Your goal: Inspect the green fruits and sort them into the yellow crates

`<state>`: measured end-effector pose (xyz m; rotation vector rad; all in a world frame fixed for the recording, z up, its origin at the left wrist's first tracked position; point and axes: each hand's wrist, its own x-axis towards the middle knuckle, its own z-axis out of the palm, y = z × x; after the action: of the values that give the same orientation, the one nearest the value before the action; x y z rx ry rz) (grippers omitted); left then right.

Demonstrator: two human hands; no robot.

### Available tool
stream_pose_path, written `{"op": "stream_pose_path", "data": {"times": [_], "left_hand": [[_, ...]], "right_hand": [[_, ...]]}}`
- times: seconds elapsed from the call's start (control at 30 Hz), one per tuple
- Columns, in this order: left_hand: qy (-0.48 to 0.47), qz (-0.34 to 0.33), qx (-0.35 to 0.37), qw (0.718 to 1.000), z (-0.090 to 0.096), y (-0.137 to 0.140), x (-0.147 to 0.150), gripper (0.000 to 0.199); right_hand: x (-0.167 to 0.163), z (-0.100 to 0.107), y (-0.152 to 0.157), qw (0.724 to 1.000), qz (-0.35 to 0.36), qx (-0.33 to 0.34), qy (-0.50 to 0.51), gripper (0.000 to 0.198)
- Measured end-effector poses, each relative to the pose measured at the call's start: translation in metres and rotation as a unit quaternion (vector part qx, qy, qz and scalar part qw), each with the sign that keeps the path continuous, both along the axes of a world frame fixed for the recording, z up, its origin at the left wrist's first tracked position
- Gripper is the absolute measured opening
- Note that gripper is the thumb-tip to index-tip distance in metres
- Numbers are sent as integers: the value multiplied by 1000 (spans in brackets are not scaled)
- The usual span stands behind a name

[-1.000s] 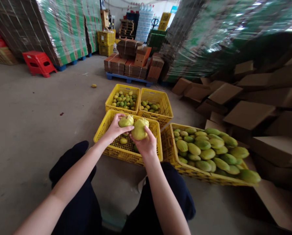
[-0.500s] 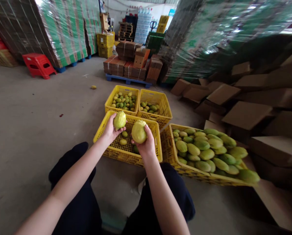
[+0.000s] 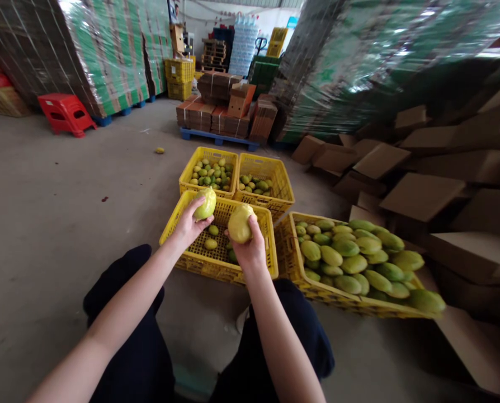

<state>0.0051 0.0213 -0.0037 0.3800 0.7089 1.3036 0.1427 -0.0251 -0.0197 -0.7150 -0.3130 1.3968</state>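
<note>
Fruit (image 3: 205, 204) (image 3: 239, 225) in both hands (image 3: 187, 226) (image 3: 252, 253), now farther apart

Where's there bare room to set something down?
Widest: the floor left of the near crate, between the red stool and the left knee. Smaller: mesh showing around the few fruit in that crate, partly hidden by the right hand. Crowded: the right-hand crate, heaped high, and the cardboard boxes beyond.

Your head camera looks forward and down, your left hand (image 3: 188, 225) and right hand (image 3: 250, 249) near, the wall (image 3: 200, 25) far.
</note>
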Motion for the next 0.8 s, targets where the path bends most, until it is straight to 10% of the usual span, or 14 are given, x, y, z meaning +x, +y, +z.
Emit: {"op": "stream_pose_path", "data": {"times": [0.37, 0.8], "left_hand": [[18, -65, -87, 994, 0, 5, -2, 50], [-18, 9, -81, 997, -2, 4, 4, 23]], "right_hand": [[9, -5, 2, 997, 18, -35, 63, 31], [4, 2, -5, 998, 43, -28, 24, 30]]}}
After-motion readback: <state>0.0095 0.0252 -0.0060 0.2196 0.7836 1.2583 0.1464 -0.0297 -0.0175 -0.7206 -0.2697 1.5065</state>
